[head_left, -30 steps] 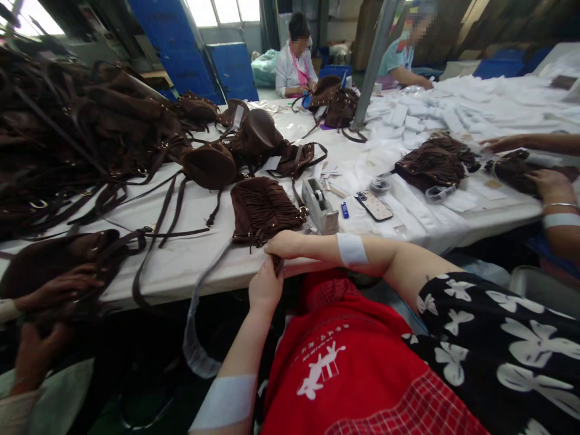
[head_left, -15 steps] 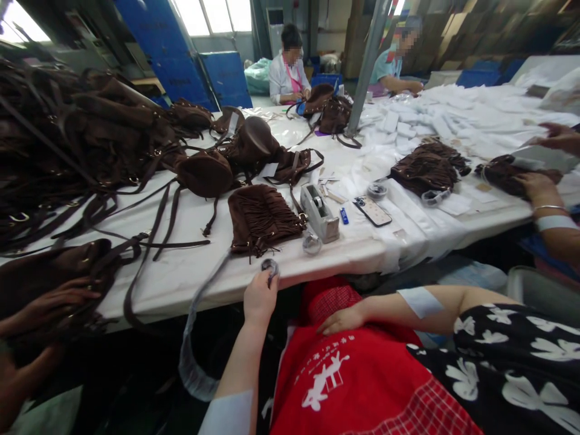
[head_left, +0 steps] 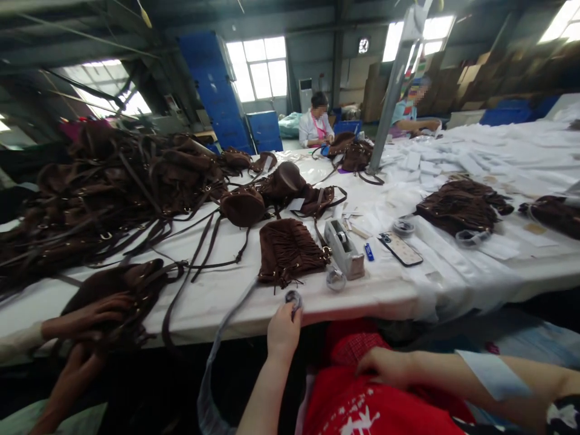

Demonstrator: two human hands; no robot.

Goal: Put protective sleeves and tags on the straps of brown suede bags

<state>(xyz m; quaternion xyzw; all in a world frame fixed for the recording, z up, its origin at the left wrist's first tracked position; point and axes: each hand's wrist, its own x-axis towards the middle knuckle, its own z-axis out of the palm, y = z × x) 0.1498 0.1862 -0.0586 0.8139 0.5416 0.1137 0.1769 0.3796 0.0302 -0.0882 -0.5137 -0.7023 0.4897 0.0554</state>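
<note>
My left hand is closed on a small ring-shaped piece in clear wrapping at the table's front edge; its exact kind is unclear. Just beyond lies a brown fringed bag. A long strap in greyish film runs from beside that bag over the edge and hangs down. My right hand rests on the red apron over my lap, fingers loosely bent and holding nothing. A grey tape dispenser stands right of the bag, with a clear ring-shaped roll at its foot.
Left, a co-worker's hands handle another brown bag; a large heap of bags lies behind. A phone, a blue box and more bags lie rightward. A metal post rises from the table.
The view has tilted up and swung left, so things sit lower and further right. My left hand still grips the ring-shaped piece. My right hand's fingers look more bent on the apron.
</note>
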